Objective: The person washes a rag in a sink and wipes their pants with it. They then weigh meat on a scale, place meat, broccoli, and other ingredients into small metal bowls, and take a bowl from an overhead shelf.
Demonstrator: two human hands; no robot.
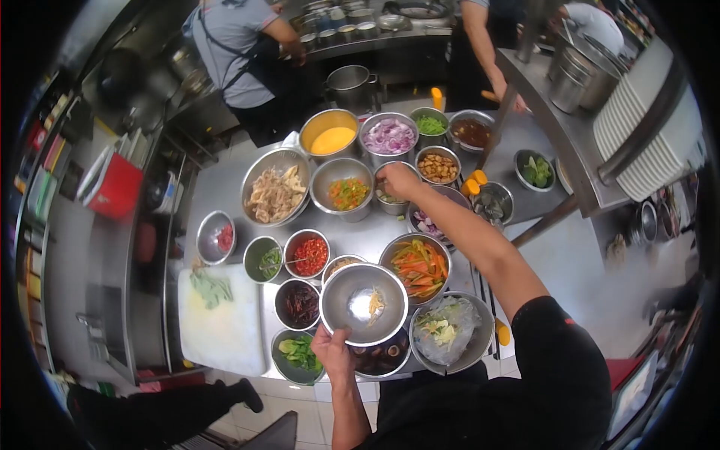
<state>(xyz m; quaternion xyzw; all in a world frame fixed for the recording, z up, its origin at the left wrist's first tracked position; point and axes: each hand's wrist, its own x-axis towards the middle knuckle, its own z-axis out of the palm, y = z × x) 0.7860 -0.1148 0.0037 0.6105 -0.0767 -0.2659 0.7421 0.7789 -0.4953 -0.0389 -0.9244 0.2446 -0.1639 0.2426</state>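
My left hand (335, 352) grips the near left rim of a steel bowl (352, 315), which is held tilted above the other containers. A few pale thin strips (376, 303) lie inside that bowl. My right hand (397, 182) reaches forward into a small steel container (390, 205), its fingertips closed together at the rim; what they hold, if anything, is hidden. Left of this hand stands a bowl of chopped orange and green pieces (349, 193). Behind it is a bowl of sliced purple onion (389, 136).
Around are bowls of sliced peppers (418, 268), chopped red chili (310, 256) and shredded pale food (276, 193). A white cutting board (221, 330) lies left. Stacked plates (645, 120) stand right. Two people (236, 52), (480, 45) work across the table.
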